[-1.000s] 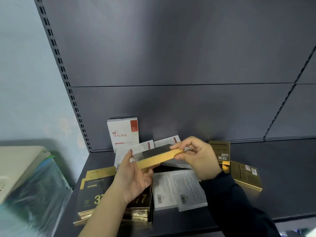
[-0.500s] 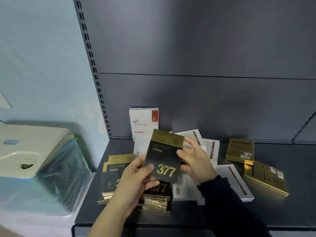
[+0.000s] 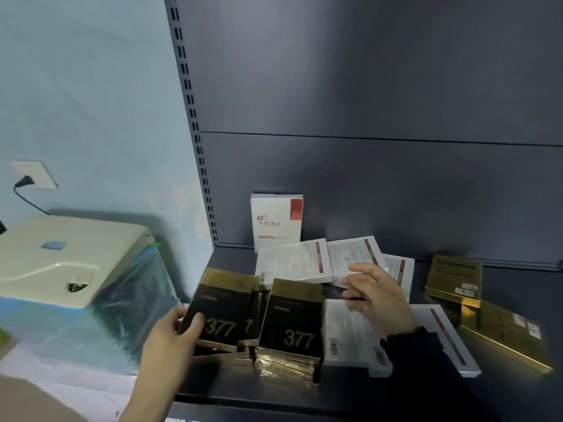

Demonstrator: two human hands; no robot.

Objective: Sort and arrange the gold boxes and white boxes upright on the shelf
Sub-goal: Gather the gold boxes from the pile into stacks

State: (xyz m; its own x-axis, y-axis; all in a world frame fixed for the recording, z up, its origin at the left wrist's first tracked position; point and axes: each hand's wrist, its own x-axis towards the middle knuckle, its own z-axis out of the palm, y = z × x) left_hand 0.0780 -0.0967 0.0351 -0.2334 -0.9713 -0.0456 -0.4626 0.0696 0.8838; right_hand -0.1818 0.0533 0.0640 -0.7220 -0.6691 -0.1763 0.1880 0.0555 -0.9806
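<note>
At the front lip of the shelf (image 3: 243, 388): left hand (image 3: 170, 339) gripping the lower corner of a gold box (image 3: 222, 312), thumb laid across the black "377" face, box tilted up above a low pile of the same kind. Just beside it, a second stack of gold boxes (image 3: 292, 330), lying flat, near the shelf edge.

A little further in: right hand (image 3: 374, 296) open and holding nothing visible, fingers loosely spread, hovering over the flat white boxes (image 3: 292, 263). More of these under and beside the dark sleeve. Off to the right, two loose gold boxes (image 3: 505, 333) face down, corner to corner, contact unclear. At the back, against the back panel (image 3: 365, 193), one upright white box (image 3: 275, 220), the only one standing.

Most likely to go wrong, by judgement: a pivot or slip from the one-corner grip; a thin box stood on its narrow edge and toppling into its neighbours; the near stack swept off the lip by a forearm.

No bin or tray in sight; everything directly on the shelf. Left of it, a beige appliance (image 3: 67, 257) in clear plastic wrap (image 3: 131, 315).
</note>
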